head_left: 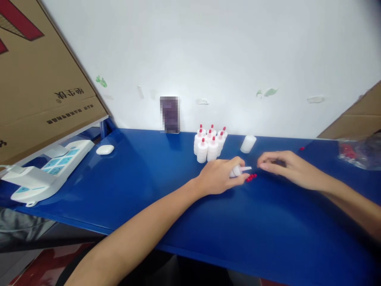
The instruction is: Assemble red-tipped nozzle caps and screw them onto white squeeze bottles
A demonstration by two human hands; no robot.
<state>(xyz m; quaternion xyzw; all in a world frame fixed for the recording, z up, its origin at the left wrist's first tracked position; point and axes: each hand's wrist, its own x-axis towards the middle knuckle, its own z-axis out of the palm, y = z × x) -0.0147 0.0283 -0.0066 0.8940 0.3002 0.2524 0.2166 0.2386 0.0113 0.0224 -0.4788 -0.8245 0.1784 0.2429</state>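
Observation:
My left hand (222, 176) is closed round a white squeeze bottle (235, 171), tilted so that its bare pale nozzle (245, 169) points right. Just under the nozzle lies a short row of small red caps (251, 177) on the blue table. My right hand (281, 165) hovers to the right of the nozzle, apart from it, with thumb and fingers drawn together; anything between the fingertips is too small or hidden to make out. Behind my left hand, several white bottles with red caps (207, 147) stand upright in a cluster. One white bottle without a visible nozzle (248, 143) stands beside them.
On the left of the blue table (143, 171) lie a power strip (56, 171) with plugs and a white earphone case (105, 149). A phone (171, 114) leans on the wall. At right are a stray red cap (302, 148) and a clear plastic bag (361, 155).

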